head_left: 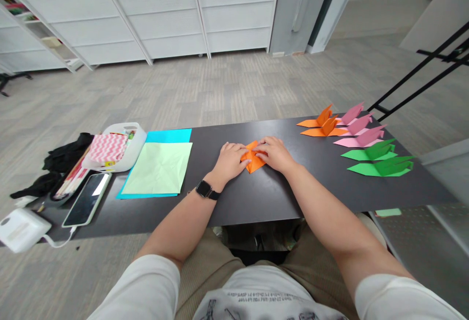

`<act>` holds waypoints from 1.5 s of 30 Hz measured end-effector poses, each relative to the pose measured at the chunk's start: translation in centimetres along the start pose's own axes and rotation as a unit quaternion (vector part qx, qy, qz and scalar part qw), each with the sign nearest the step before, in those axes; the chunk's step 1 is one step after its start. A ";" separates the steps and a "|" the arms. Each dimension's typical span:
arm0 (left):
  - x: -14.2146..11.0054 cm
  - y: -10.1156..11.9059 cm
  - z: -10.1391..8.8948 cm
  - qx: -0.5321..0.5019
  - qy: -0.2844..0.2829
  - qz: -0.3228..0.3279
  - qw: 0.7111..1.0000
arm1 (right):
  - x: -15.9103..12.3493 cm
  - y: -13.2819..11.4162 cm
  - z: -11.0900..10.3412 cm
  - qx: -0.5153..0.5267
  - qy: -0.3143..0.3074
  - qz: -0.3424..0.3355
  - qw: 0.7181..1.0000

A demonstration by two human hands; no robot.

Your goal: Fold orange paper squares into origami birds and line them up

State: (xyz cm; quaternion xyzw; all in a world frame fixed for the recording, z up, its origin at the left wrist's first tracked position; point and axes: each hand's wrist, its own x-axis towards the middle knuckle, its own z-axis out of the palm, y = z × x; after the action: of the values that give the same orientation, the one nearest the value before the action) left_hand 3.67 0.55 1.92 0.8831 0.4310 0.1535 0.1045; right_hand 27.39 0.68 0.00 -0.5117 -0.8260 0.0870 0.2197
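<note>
Orange paper (253,160): middle of desk (262,200), between far and near edges | left fingers (239,148): holding its left side | right fingers (262,148): holding its right side | folded birds (364,139): by right edge

You face tall white panelled cabinets (161,17) across a grey, streak-patterned carpet floor (183,85). Right of them, a grey wall column (294,12), then a pale frame with a dark vertical strip. Your dark grey flat tabletop (216,188) is near; black metal bars (414,73) slant at far right. Soft, even light, slight sheen on tabletop.
</note>
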 end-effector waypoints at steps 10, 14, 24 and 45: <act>-0.4 0.7 0.1 0.016 -0.011 -0.020 1.000 | -0.2 -0.6 0.3 -0.041 0.000 0.032 0.999; -0.8 0.5 0.0 0.012 -0.026 -0.010 1.000 | -0.3 -0.5 0.4 -0.042 0.003 0.035 0.999; -1.2 0.7 -0.8 0.015 -0.060 -0.005 0.998 | -0.3 -0.4 0.5 -0.033 0.003 0.042 0.999; -0.9 0.7 -0.7 0.042 -0.018 -0.038 0.998 | -0.2 -0.4 0.2 -0.007 -0.032 -0.002 0.999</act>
State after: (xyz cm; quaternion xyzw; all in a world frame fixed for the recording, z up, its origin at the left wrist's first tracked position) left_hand 3.44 -0.56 2.61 0.8724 0.4682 0.1147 0.0807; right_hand 27.06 0.38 -0.12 -0.5084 -0.8344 0.0969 0.1895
